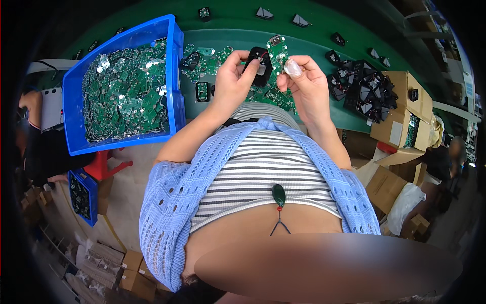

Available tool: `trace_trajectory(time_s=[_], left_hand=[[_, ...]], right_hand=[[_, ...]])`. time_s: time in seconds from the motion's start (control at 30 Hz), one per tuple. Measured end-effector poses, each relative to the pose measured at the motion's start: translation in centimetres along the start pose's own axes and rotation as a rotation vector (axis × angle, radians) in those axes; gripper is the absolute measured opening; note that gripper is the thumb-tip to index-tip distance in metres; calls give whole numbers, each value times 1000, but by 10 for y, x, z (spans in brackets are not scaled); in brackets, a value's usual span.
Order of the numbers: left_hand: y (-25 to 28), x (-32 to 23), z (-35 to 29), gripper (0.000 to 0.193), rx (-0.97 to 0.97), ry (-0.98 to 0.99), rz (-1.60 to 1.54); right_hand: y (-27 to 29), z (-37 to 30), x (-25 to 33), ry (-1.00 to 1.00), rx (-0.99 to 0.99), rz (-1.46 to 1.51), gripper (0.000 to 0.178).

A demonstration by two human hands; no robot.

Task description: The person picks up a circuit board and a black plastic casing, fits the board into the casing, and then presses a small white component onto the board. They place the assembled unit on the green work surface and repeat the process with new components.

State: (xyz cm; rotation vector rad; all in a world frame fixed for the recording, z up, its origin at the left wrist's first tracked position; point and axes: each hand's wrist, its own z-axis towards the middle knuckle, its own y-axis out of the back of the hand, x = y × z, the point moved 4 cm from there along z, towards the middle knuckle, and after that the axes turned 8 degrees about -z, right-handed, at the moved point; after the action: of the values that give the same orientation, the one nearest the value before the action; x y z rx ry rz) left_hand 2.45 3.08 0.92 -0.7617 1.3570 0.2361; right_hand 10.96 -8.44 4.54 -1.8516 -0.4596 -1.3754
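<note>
My left hand (237, 76) is closed round a black plastic housing (262, 76), its thumb pressed on the inside. A bit of red wire shows at the housing's upper rim. Beside it, my right hand (306, 81) pinches a green circuit board (277, 54) by its lower end between thumb and fingers. The board stands upright, a metal connector at its top, close to the housing's right edge. Whether a wire joins the two is too small to tell. Below and left of my hands, loose green boards (215, 63) lie on the green bench.
A large blue bin (175, 96) full of green boards stands at the left. To the right lies a heap of black housings (365, 91), beside an open cardboard box (400, 109). Several black pieces sit on the belt (233, 15) at the back. A red stool (104, 164) stands below the bin.
</note>
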Motion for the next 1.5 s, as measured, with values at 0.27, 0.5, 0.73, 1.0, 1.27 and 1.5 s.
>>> trace_trajectory(time_s=[0.27,0.5,0.73,1.0,1.27,1.5], left_hand=[[-3,2,1,15,23,-45,41],[-14,-5,-7,40,133,197,-154],[-10,0,-4,32,110,274,-2],[-17,2,-7,33,64,453,-230],[-15,3,-7,35,41,292,-111],[-19,0,-5,33,42,188,-41]], right_hand=[[6,4,-7,-43,-31,-141,12],[23,5,-6,-64,7,-283,12],[22,4,5,385,-113,-854,28],[28,5,-4,163,-33,-303,26],[30,2,-6,62,-50,-332,29],[25,0,-14,-48,16,-342,34]])
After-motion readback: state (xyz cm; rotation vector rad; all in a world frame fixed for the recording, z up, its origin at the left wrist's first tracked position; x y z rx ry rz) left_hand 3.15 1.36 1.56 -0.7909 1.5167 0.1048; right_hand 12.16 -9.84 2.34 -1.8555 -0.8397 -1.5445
